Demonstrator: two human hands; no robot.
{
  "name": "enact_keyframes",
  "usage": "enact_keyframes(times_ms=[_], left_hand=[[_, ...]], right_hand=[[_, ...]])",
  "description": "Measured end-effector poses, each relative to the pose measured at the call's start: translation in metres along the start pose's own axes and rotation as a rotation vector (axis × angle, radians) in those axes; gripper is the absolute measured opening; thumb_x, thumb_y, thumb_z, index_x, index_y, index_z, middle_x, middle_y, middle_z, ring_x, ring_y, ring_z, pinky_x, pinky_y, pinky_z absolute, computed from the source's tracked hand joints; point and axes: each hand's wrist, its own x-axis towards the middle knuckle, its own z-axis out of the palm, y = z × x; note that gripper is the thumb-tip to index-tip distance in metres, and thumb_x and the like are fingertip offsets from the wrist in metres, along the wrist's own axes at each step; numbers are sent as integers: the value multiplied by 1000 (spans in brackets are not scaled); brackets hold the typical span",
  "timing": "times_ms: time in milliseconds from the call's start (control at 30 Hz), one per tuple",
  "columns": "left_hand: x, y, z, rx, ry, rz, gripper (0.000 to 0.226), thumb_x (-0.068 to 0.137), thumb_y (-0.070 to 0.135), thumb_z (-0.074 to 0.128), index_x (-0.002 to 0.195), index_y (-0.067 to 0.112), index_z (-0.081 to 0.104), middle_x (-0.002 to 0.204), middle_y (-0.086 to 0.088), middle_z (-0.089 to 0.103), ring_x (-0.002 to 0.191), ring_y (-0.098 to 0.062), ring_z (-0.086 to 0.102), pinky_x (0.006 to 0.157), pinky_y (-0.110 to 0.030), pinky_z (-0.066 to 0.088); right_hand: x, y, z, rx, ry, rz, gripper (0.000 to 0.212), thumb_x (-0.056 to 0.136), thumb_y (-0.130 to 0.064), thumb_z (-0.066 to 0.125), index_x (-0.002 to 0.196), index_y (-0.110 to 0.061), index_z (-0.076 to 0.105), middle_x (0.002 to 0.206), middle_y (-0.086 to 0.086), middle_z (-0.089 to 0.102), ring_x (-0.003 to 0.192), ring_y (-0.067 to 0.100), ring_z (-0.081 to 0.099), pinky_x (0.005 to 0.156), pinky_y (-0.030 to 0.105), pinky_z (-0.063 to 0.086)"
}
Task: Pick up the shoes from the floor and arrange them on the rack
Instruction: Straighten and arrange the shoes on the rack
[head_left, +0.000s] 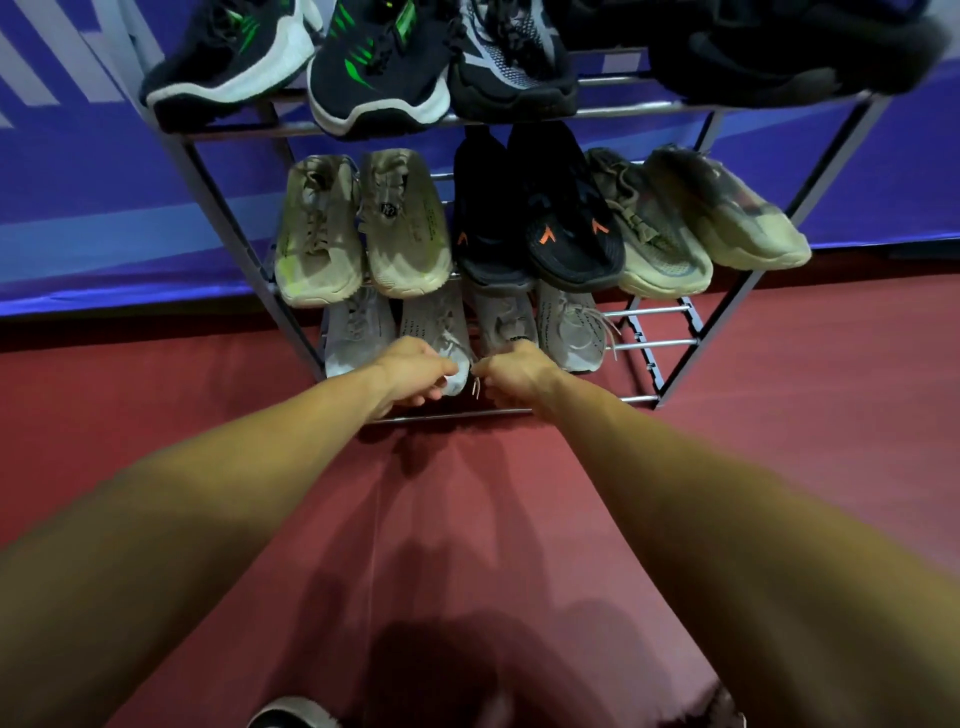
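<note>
A metal shoe rack (727, 306) stands against the blue wall with shoes on three tiers. On the bottom tier lie several pale grey sneakers. My left hand (410, 371) is closed around the toe of one grey sneaker (434, 325). My right hand (514, 371) grips the toe of the grey sneaker beside it (501, 319), whose front end is hidden under the hand. A lace end (475, 388) dangles between my hands. Another grey sneaker (356, 332) lies left of them and one more (569, 332) to the right.
The middle tier holds beige sneakers (363, 228), a black pair with orange marks (535, 223) and an olive pair (696, 218). Dark sneakers (363, 62) fill the top tier. Bare rods (649, 343) show at the bottom tier's right end. A shoe's edge (291, 714) pokes in on the red floor.
</note>
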Motion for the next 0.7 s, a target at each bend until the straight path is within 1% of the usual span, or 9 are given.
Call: enact_keyframes(times_ms=[67,133,200,300,367,433,500,600,700], left_hand=[[-3,13,9,-27,-35,36,15,92,24,63,82,17,57,77,-7,64,65,-17,57,49,-22,40],[-8,24,18,-34,-61,44,14,94,23,62,83,16,58,75,-5,62,49,-11,56,40,-16,36],[-10,32,26,-16,-69,41,13,95,23,61,86,14,61,74,-2,62,38,-3,51,33,-14,32],[-5,37,40,-35,-102,-16,16,94,29,63,90,13,61,83,-3,65,59,-8,60,43,-18,44],[-3,39,50,-59,-134,-74,25,93,34,65,103,12,61,89,-3,65,70,-12,64,53,-22,52],[1,38,58,-103,-150,-126,34,92,36,65,114,11,56,101,-6,64,81,-18,67,69,-29,58],[3,39,65,-166,-151,-172,39,94,34,64,122,11,50,114,-12,60,92,-24,67,82,-37,58],[8,43,71,-336,-185,-250,47,96,29,62,135,10,44,130,-20,53,101,-34,65,83,-39,57],[16,46,75,-434,-178,-283,44,98,23,57,138,9,45,136,-25,46,101,-36,62,77,-38,56]], right_hand=[[-6,5,-11,30,0,-5,6,86,-12,64,83,-7,62,66,8,54,52,19,49,49,28,40],[-13,12,-24,60,1,-5,13,89,-14,67,79,-11,60,61,6,51,47,17,44,42,22,35],[-19,19,-36,69,11,2,12,89,-18,70,85,-9,63,60,4,50,44,15,41,39,19,32],[-23,31,-52,40,44,5,9,88,-15,66,82,-9,63,62,7,53,46,16,44,43,22,35],[-23,36,-58,53,41,7,11,88,-13,65,78,-9,61,62,8,52,46,17,43,43,23,34],[-22,37,-59,63,39,19,12,89,-15,65,80,-10,61,61,6,51,47,17,43,43,24,34],[-17,37,-59,73,52,45,12,90,-18,65,86,-7,63,63,7,53,48,18,45,45,25,36],[-4,36,-54,86,66,82,30,92,-24,63,103,3,68,76,13,60,62,24,55,54,29,42],[8,34,-46,90,56,106,32,95,-27,61,108,3,66,84,15,63,74,27,59,63,33,47]])
